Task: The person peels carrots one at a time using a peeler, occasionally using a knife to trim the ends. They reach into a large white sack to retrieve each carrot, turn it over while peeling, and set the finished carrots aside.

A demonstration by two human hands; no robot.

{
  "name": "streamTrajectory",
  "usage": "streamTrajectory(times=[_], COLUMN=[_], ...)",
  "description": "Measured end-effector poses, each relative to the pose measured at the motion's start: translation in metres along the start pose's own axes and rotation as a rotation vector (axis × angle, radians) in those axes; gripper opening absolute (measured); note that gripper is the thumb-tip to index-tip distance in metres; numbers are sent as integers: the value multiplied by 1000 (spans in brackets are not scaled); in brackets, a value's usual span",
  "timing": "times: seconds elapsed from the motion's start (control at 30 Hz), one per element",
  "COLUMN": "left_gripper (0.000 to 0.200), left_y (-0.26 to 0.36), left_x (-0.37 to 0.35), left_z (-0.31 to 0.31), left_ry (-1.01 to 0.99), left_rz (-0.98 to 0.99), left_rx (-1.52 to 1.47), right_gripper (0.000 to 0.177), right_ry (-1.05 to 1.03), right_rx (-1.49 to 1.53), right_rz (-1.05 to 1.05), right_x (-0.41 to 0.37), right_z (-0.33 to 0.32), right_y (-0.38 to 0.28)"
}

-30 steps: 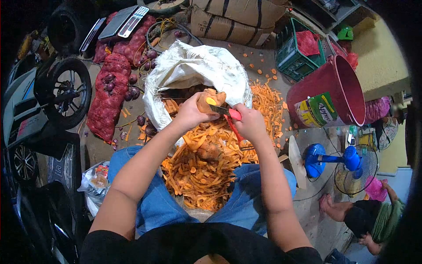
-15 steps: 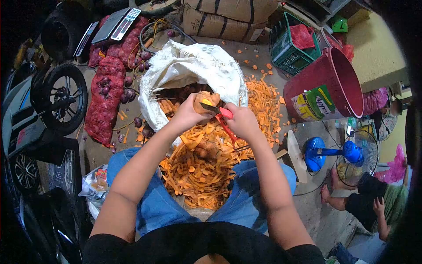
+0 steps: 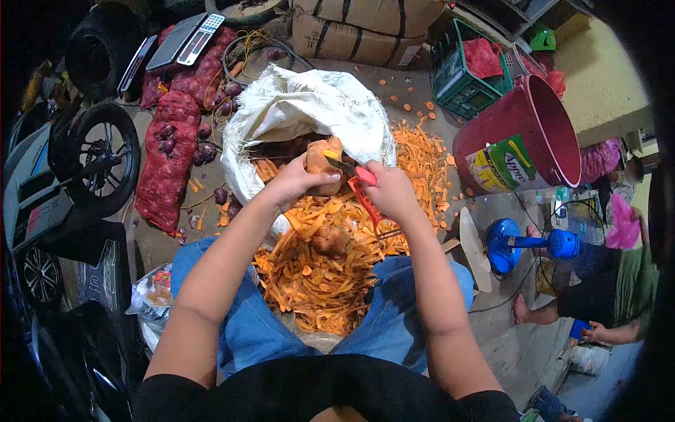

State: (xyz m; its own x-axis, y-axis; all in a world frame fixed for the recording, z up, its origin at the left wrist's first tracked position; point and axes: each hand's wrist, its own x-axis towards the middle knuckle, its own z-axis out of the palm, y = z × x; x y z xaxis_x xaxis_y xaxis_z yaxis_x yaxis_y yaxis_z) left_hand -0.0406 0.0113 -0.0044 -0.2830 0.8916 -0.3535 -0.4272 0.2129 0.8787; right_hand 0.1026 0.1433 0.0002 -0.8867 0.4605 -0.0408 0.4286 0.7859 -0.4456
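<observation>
Jeans, both legs, cut short by a black shirt at the lower edge. Peelings, orange, heaped between the knees; whatever lies beneath is hidden. Brown lump, one, half sunk in the heap, kind uncertain. Left hand, fingers curled around a brown root with a yellow cut patch, held up before the sack mouth; far side of the root unseen. Right hand, closed on a red-handled knife, its blade at the root, grip partly covered by the fingers; a red tool hangs just below, how it is held unclear. White sack, open, its interior dark. Maroon bucket, tipped in view, bottom not visible. Mesh bag, onions dimly seen within. Second person, at right, partly behind a fan and cropped by the dark border. Cardboard boxes, cut by the top edge.
</observation>
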Motion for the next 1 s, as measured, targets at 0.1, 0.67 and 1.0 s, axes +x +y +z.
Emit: streamTrajectory(times=[0.1, 0.67, 1.0], left_gripper=[53, 63, 65], left_y=[2, 0, 0], left_x=[-1, 3, 0], left_z=[3, -2, 4], left_ry=[34, 79, 238], left_rz=[-1, 300, 441], left_rx=[-19, 453, 783], right_gripper=[17, 17, 18], right_ry=[13, 30, 31], right_rx=[1, 21, -92], right_rz=[-21, -59, -117], right_x=[0, -4, -4], right_z=[0, -3, -2], right_y=[-1, -9, -6])
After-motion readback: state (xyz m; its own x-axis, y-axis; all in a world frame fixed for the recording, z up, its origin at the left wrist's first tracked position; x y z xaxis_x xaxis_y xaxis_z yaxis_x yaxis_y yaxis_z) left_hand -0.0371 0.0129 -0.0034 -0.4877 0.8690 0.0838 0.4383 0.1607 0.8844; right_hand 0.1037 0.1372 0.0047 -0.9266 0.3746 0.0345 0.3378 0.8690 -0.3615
